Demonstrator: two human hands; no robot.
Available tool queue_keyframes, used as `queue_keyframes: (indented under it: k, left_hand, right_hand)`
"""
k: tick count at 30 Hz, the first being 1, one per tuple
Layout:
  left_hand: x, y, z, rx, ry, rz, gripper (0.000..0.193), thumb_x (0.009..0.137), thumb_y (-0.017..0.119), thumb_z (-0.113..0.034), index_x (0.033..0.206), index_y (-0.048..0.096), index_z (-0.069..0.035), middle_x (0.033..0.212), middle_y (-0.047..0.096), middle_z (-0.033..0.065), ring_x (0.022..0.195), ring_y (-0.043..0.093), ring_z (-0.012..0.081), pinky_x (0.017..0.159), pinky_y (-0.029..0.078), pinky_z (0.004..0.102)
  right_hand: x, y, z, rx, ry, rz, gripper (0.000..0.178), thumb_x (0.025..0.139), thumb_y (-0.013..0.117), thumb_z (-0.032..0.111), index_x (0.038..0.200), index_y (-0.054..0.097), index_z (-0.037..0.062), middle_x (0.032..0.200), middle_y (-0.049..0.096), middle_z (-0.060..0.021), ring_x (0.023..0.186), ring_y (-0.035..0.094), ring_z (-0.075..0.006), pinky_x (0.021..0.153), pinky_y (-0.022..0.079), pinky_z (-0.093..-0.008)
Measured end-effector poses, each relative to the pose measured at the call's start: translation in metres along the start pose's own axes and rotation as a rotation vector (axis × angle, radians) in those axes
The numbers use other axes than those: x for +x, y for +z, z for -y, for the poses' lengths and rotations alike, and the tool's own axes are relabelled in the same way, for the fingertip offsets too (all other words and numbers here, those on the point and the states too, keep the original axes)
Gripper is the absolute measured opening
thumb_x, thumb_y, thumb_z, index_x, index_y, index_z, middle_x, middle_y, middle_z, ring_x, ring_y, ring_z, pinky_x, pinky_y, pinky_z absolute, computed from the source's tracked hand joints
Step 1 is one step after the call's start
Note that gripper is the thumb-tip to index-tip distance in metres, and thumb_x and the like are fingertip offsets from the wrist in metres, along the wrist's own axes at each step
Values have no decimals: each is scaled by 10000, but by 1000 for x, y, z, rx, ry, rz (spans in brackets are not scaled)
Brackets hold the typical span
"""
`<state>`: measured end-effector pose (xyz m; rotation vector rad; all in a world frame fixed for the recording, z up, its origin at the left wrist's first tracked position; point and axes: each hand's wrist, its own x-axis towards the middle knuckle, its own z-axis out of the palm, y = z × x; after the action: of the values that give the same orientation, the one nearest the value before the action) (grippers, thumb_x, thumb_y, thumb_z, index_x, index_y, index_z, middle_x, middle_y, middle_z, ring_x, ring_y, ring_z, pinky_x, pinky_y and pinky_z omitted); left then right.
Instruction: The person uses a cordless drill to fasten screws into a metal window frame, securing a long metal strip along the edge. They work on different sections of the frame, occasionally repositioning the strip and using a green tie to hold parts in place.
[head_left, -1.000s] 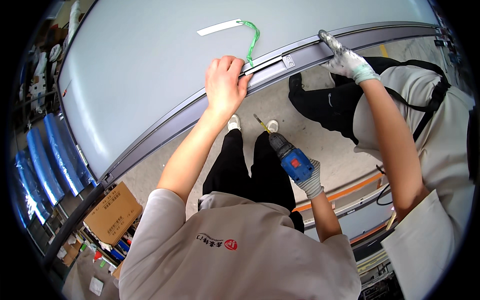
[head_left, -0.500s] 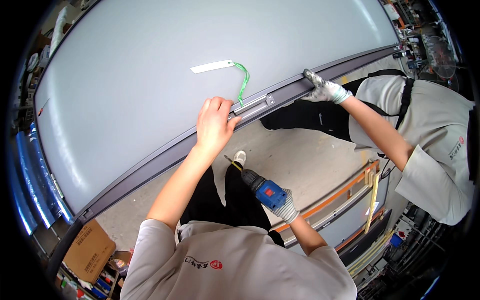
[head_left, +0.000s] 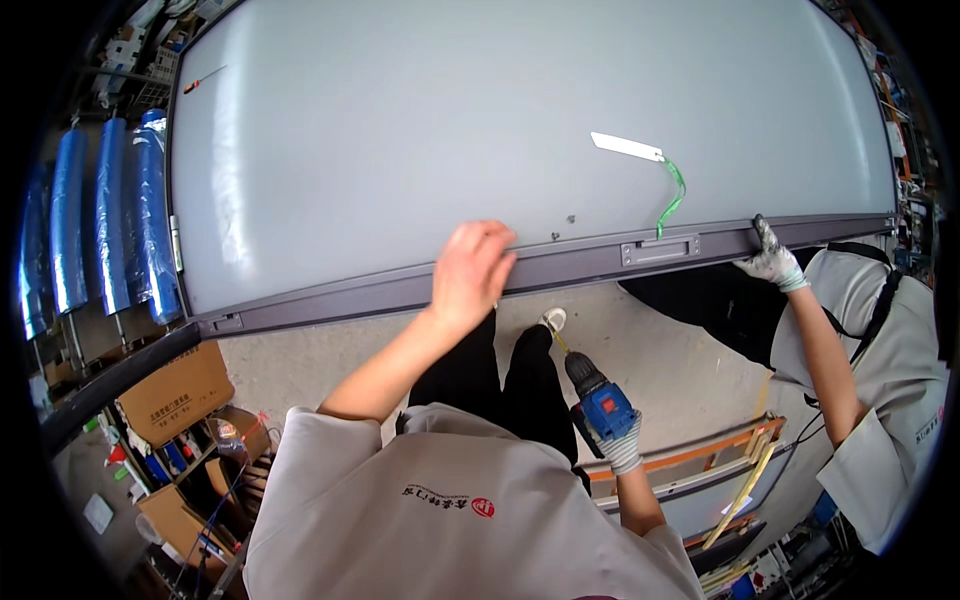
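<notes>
My left hand (head_left: 472, 272) is bare and over the near edge of a large grey panel (head_left: 400, 130). Its thumb and fingers are apart, with nothing seen between them. To its right, a recessed metal lock plate (head_left: 660, 250) is set in the dark frame (head_left: 370, 293), a green ribbon (head_left: 675, 190) with a white tag (head_left: 627, 146) leading from it. Two small screws (head_left: 556, 236) lie on the panel close to my fingers. Lower down, my right hand (head_left: 622, 445), in a striped glove, grips a blue cordless drill (head_left: 603, 403) with a long bit pointing away from me.
At the right, another person's gloved hand (head_left: 775, 258) holds the frame. A screwdriver (head_left: 203, 80) rests at the panel's far left. Blue wrapped rolls (head_left: 112, 215) stand left, with a cardboard box (head_left: 175, 392) below. Framed panels (head_left: 690, 510) lean at lower right.
My view has turned left. My left hand has come away from the lock plate and is now left of it. The screws have come into sight; my right hand still holds the drill.
</notes>
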<state>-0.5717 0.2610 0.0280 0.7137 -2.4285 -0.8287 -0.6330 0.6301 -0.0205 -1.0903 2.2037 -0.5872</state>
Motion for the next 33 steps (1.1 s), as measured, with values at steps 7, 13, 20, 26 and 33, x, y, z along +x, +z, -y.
queue_keyframes:
  k: [7,13,20,26,33]
  left_hand:
    - [30,5,14,-9,-221,320,279,736,674,-140,991,594,-62,790,591,55,677,573,208,600,466,331]
    - [52,35,-17,21,-199,418,249,724,680,-251,879,617,-67,704,598,83,701,596,281,574,474,383]
    - [68,38,-30,130,-184,561,175,719,705,-182,755,628,-29,688,621,91,615,591,203,565,470,304]
    - [72,32,-31,-153,-376,416,99,739,687,-67,791,636,1,696,634,51,649,585,109,610,473,251]
    - [31,77,-101,-1086,-864,465,181,862,578,-114,952,601,41,945,644,161,849,642,205,725,536,278]
  right_hand:
    - [21,-1,14,166,77,5,104,681,678,125,725,605,66,654,625,-47,570,610,-184,523,480,-285]
    - [27,-4,14,205,127,121,252,731,658,144,946,566,49,869,647,-71,735,633,-195,665,503,-274]
    - [27,-8,24,347,181,67,238,767,616,96,990,559,32,919,639,-58,810,630,-165,711,507,-268]
    - [1,1,0,525,336,-57,238,693,682,186,906,630,94,818,659,-49,733,642,-185,655,513,-314]
    - [-31,-2,-28,282,228,-196,302,719,670,260,974,605,113,892,642,-55,801,622,-202,712,491,-340]
